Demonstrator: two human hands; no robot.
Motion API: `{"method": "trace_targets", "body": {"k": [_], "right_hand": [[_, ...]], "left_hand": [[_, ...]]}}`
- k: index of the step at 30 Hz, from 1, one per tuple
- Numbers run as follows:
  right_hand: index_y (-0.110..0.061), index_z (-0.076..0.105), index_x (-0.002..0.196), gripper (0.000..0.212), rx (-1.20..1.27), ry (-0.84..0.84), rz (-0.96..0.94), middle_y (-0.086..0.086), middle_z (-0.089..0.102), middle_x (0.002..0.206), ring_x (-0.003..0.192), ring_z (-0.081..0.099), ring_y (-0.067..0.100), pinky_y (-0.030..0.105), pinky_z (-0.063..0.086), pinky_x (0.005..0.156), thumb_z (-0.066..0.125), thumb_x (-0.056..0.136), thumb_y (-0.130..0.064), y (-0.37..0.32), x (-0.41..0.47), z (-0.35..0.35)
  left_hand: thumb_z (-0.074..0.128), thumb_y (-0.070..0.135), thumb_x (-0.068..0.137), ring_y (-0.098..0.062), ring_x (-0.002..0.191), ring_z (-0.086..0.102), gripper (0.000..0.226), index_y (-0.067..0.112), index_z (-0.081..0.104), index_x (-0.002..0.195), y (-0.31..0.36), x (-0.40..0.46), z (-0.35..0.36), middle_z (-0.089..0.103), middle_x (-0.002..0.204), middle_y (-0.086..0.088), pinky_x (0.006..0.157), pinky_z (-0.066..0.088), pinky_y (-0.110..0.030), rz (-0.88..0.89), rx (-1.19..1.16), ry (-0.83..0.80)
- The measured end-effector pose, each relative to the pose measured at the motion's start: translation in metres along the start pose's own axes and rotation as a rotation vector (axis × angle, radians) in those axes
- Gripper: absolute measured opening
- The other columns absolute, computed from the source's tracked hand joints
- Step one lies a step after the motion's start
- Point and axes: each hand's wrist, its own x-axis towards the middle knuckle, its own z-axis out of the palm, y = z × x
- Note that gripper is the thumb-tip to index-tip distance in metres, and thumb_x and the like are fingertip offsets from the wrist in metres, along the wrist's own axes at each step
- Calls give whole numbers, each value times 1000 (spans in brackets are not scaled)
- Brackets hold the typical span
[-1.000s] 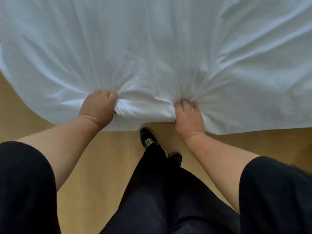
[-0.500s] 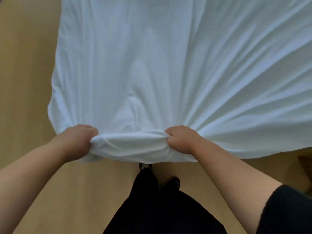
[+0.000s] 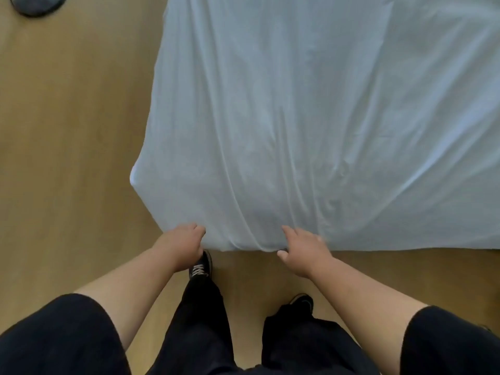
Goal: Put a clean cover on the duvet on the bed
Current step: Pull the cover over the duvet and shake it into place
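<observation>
A: Duvet cover, white, spread over the bed, its near hem hanging right in front of my feet, the left corner bulging out over the floor.

B: What have your hands got?

A: My left hand is curled shut on the near edge beside that corner. My right hand is loose, fingers spread and resting on the hem, gripping nothing that I can see.

B: Which step is this?

A: I'd judge I'm straightening the cover along the foot edge. Next I'd need a fresh grip with the right hand and an even pull, so the long folds running up from the hem flatten.

B: And around you?

A: Tan wooden floor to the left and under me, my black shoes just below the hem, and a dark round object at the far left; I can't tell what it is.
</observation>
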Motion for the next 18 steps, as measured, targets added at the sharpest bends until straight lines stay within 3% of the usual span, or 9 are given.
{"method": "trace_targets", "body": {"k": [6, 11, 14, 18], "right_hand": [[-22, 23, 158, 69, 28, 88, -63, 4, 37, 158, 144, 36, 28, 42, 29, 117, 49, 99, -45, -126, 51, -27], [-19, 28, 156, 65, 59, 132, -36, 4, 40, 155, 142, 37, 28, 43, 32, 116, 46, 102, -49, -237, 124, -33], [-16, 42, 145, 70, 59, 178, 100, 6, 49, 141, 131, 46, 29, 45, 40, 104, 49, 95, -64, -303, 181, -36], [-7, 47, 138, 77, 166, 162, 339, 13, 50, 139, 129, 48, 32, 42, 41, 104, 59, 89, -65, -337, 242, -38]], "left_hand": [[40, 29, 97, -27, 123, 48, 39, 18, 47, 133, -95, 51, -16, 51, 132, -3, 100, 43, -42, 11, -131, 119], [41, 47, 102, -32, 121, 47, 49, 12, 43, 136, -197, 113, -20, 48, 134, -10, 95, 44, -44, -127, -307, 204], [37, 63, 98, -34, 117, 49, 63, 11, 42, 134, -258, 153, -11, 48, 131, -11, 89, 44, -44, -201, -283, 154], [45, 73, 89, -30, 111, 55, 71, 13, 47, 128, -283, 201, -1, 53, 124, -6, 82, 46, -40, -143, -532, 35]]}}
